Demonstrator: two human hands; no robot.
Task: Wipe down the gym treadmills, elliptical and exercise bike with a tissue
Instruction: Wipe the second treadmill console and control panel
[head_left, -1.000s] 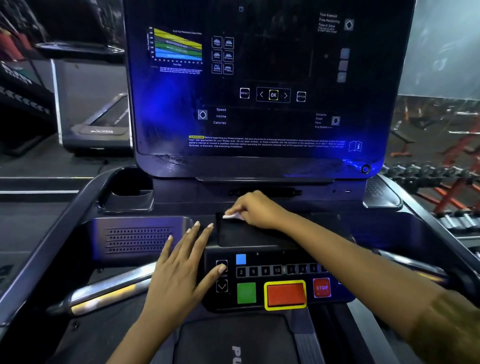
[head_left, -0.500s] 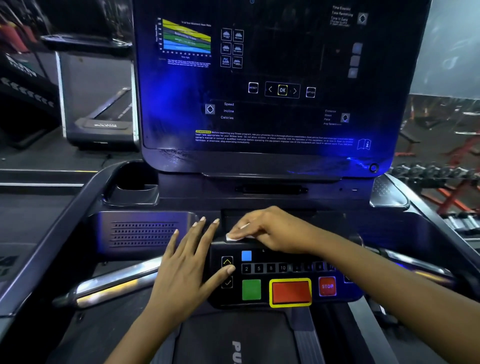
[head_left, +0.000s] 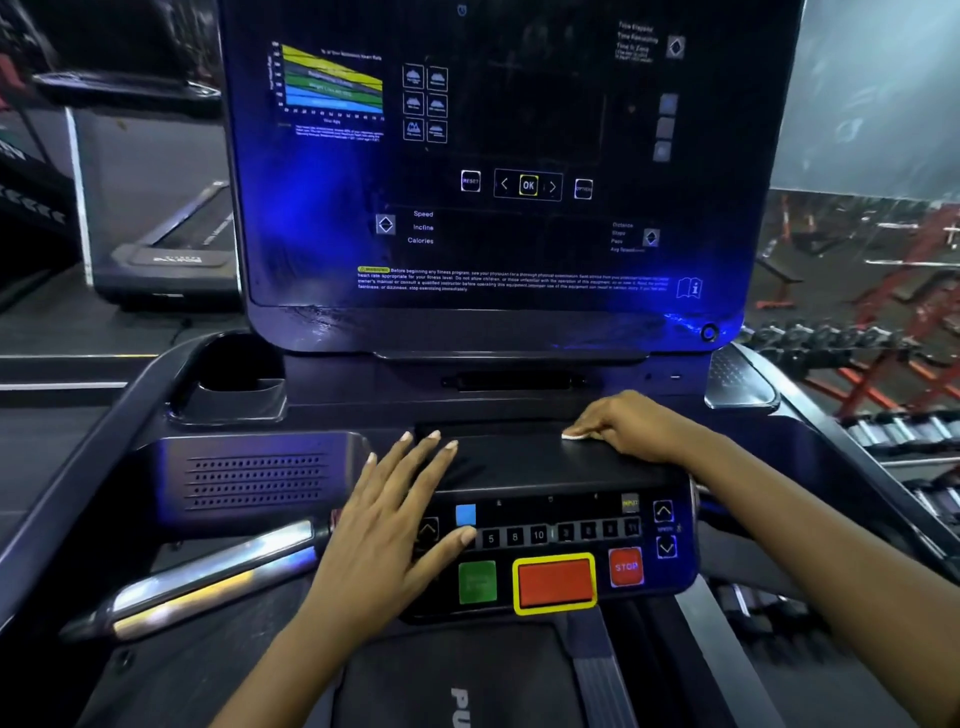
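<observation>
Head view: the white tissue (head_left: 574, 435) sits right of the middle of the frame, on the flat black top (head_left: 519, 462) of the treadmill (head_left: 130, 415). The right hand (head_left: 631, 426) curls its fingers over the tissue and presses it down, so only a small white bit peeks out. The left hand (head_left: 395, 525) lies flat with fingers spread, holding nothing. It covers the left end of the button panel (head_left: 566, 535) and hides some buttons. One green button (head_left: 478, 582), one big red button (head_left: 555, 583) and one STOP button (head_left: 626, 566) show. Above stands one dark screen (head_left: 509, 130); its small words are hard to read. One cup holder (head_left: 234, 387) is at left, one silver bar (head_left: 208, 582) lower left. A second treadmill (head_left: 171, 249) is in the upper left. Weights (head_left: 883, 431) at right look blurry.
</observation>
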